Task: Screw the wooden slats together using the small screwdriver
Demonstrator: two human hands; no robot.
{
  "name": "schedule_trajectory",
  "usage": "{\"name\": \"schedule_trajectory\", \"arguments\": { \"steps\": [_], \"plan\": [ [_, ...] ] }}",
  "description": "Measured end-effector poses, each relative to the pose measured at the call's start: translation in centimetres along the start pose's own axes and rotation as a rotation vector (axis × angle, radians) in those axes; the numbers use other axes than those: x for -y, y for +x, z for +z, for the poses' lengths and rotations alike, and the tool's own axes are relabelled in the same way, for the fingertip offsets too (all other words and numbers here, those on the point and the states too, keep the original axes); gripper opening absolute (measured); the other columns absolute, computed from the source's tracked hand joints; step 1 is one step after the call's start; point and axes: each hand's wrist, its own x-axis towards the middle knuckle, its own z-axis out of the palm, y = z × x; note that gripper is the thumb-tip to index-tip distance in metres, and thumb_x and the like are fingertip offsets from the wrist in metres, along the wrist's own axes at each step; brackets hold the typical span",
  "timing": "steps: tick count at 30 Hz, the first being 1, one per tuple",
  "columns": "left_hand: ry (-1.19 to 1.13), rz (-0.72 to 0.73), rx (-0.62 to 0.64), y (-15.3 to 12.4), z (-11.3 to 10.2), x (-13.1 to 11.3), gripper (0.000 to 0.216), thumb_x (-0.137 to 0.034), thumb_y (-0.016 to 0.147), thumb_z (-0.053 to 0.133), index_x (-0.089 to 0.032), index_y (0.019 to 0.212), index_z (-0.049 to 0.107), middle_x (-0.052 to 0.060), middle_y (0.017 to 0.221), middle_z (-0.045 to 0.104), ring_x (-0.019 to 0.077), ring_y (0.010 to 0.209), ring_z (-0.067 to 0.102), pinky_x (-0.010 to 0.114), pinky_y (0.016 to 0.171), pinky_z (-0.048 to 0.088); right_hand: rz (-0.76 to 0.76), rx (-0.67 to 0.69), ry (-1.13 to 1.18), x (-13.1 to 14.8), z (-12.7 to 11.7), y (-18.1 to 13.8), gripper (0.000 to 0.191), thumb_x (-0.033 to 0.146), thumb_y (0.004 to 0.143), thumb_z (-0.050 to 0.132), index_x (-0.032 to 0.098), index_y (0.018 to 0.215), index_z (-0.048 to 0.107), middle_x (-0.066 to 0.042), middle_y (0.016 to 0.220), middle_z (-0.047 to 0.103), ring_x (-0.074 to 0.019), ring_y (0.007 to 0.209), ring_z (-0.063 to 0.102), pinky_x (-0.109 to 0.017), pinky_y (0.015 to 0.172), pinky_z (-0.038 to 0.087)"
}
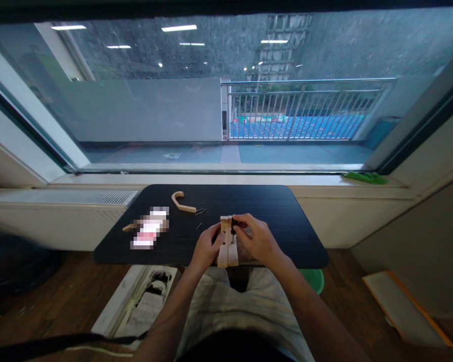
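Near the front edge of the black table, my left hand [207, 245] is closed around the left side of a pale wooden piece [223, 251]. It looks like two strips side by side, with dark holes along them. My right hand [255, 237] pinches a small black-handled tool [233, 224] at the right strip. A thin shaft seems to point down from the handle onto the wood; its tip is too small to make out. Beyond my hands lies a curved wooden hook [181, 202], with several screws [200, 211] beside its end. Something brownish under my right hand is mostly hidden.
The black table [283, 206] stands against the window sill. On its left, a blurred-out item [150, 230] lies over a wooden piece [127, 228]. A white open box [151, 301] and a green bucket [314, 279] are below. A green cloth [365, 177] rests on the sill.
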Motion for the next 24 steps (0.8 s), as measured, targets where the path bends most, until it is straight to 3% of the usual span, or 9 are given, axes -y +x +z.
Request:
{"name": "schedule_trajectory", "arguments": {
  "steps": [24],
  "plan": [
    [0.004, -0.016, 0.015, 0.03, -0.05, 0.03, 0.042, -0.035, 0.091, 0.050, -0.013, 0.124, 0.064, 0.015, 0.123, 0.070, 0.0285, 0.115, 0.064, 0.044, 0.103, 0.047, -0.026, -0.045, -0.038, -0.36, 0.46, -0.31, 0.025, 0.017, 0.090, 0.055, 0.021, 0.113, 0.065, -0.003, 0.089, 0.071, -0.0153, 0.074, 0.066, -0.028, 0.072, 0.054]
  ]
}}
